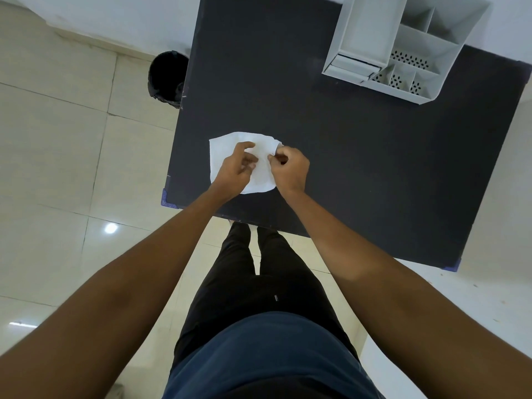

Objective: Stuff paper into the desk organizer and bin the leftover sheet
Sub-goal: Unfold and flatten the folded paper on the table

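Lying flat under both hands (260, 165): white paper (223, 148), edges rounded.

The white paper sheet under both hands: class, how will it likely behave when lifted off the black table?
The white paper sheet probably flops: its edges already curve. It looks thin, so likely light and easily crumpled. The right hand pinches its edge, and the left hand rests on it.

White paper (230, 145) under my fingers (247, 145), black table (345, 168) around them. Light grey organizer (371, 33) beyond, black-dotted floors. Black bin (165, 79) far left.
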